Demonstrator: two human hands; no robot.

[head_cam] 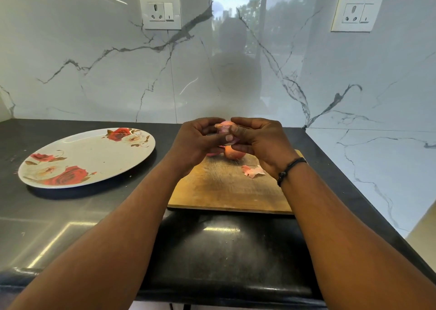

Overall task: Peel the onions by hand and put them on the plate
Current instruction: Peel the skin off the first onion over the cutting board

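Both my hands hold one small pink onion (225,125) in the air above the far end of the wooden cutting board (226,187). My left hand (198,142) curls round its left side and my right hand (257,140) pinches its skin from the right. Most of that onion is hidden by my fingers. An unpeeled orange-brown onion (233,153) lies on the board just below my hands, and part of another reddish one (213,154) shows under my left hand. The white plate with red roses (70,149) sits to the left with no onion on it.
A loose piece of pink onion skin (253,171) lies on the board's right side. The black countertop (70,215) runs to a marble wall at the back and right. Two wall sockets (160,11) (357,12) sit high on the back wall.
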